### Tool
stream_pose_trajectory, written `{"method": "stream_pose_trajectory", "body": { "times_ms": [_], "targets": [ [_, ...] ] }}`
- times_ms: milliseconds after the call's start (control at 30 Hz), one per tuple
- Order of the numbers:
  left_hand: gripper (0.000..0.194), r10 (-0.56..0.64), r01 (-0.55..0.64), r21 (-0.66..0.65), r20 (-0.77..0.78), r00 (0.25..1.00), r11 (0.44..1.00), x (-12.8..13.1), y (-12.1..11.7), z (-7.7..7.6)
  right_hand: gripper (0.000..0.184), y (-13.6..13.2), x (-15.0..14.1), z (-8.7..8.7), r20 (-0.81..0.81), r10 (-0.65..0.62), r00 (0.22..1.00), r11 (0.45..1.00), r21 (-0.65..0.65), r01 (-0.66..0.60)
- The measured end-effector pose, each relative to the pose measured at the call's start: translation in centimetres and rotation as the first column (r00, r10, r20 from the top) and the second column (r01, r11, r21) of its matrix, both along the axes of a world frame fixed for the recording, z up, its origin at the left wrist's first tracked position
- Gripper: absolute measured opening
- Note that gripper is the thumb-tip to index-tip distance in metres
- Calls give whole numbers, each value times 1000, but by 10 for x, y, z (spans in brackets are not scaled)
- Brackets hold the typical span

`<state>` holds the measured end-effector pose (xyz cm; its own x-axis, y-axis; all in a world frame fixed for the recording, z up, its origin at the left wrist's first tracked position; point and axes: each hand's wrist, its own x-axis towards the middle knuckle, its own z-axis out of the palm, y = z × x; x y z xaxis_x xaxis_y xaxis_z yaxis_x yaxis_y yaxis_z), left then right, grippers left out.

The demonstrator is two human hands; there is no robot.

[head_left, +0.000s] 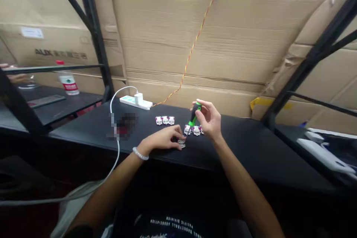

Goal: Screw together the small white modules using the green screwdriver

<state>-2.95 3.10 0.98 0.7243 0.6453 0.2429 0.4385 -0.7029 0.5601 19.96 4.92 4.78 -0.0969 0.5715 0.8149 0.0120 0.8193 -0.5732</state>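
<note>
My right hand (210, 119) grips a screwdriver (194, 114) by its black and green handle. The shaft slants down and left toward a small white part (182, 143) on the black table. My left hand (169, 137) pinches that part at its left side; whether the tip touches it is too small to tell. Just beyond, a row of white and purple parts (196, 130) lies by the screwdriver, its right end hidden behind my right hand. Farther back and left sits another row of three similar parts (165, 120).
A white power strip (129, 100) with a plugged-in charger (138, 98) stands at the back left; its white cable (118, 152) hangs over the front edge. Cardboard (156, 37) walls the back. A bottle (68, 83) and a person's hand (16, 77) are beyond the left rack post.
</note>
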Motion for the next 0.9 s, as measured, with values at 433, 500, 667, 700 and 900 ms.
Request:
{"method": "stream_pose_trajectory", "body": {
  "times_ms": [433,500,667,700,900],
  "targets": [
    [35,-3,3,6,2,1000,1000,0,1,0,44,-3,1,7,55,157,986,986,-65,-153],
    [35,6,-6,2,-2,1000,1000,0,0,0,43,-3,1,7,47,118,992,992,-49,-115],
    [34,-8,9,-3,11,1000,1000,0,0,0,38,-3,2,7,4,-38,999,999,-22,39],
    [34,-13,13,-3,17,1000,1000,0,0,0,40,-3,2,8,16,11,1000,999,-39,-11],
    [32,14,-14,-12,3,1000,1000,-1,1,-2,36,-5,3,8,35,27,999,1000,10,-27]
  ]
}}
